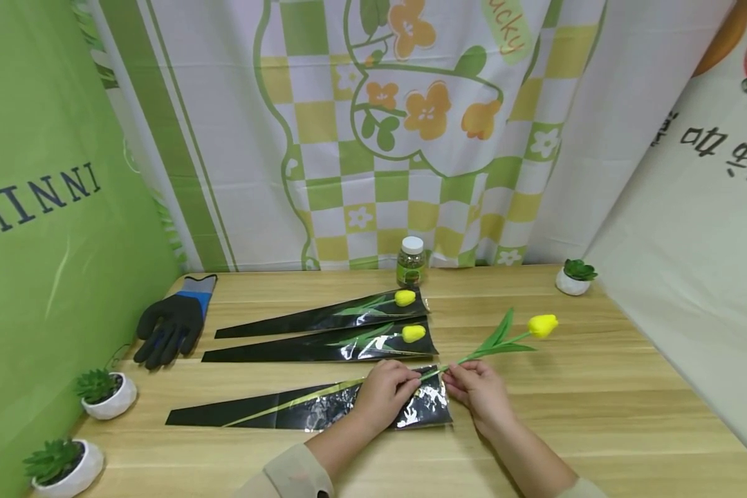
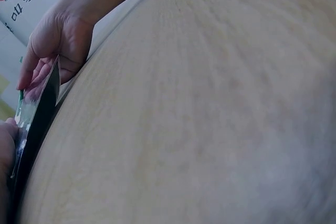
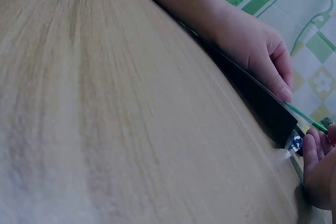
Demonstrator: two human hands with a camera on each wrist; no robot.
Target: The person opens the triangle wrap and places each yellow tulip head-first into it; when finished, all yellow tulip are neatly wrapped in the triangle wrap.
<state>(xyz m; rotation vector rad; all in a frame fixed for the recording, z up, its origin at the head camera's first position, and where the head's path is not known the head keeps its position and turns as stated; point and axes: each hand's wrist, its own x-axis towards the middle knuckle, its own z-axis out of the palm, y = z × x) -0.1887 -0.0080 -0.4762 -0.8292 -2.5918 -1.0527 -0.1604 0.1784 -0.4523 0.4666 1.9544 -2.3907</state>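
A yellow artificial tulip (image 1: 542, 326) with green leaves points to the right over the table, its stem slanting down to both hands. My right hand (image 1: 482, 394) pinches the stem below the leaves. Further down, the left hand (image 1: 382, 394) holds the stem's lower end between thumb and fingers. Beneath the hands lies a long, tapered black flower sleeve (image 1: 314, 408) with a clear shiny front, its wide end to the right. In the right wrist view the green stem (image 3: 304, 115) runs between the two hands, above the sleeve's dark edge (image 3: 262, 103).
Behind the hands lie two more black sleeves (image 1: 258, 353), each with a yellow tulip (image 1: 413, 333) inside. A white-lidded jar (image 1: 411, 263) stands at the back. A work glove (image 1: 173, 325) and two potted succulents (image 1: 107, 395) are on the left; another succulent (image 1: 575, 278) stands back right.
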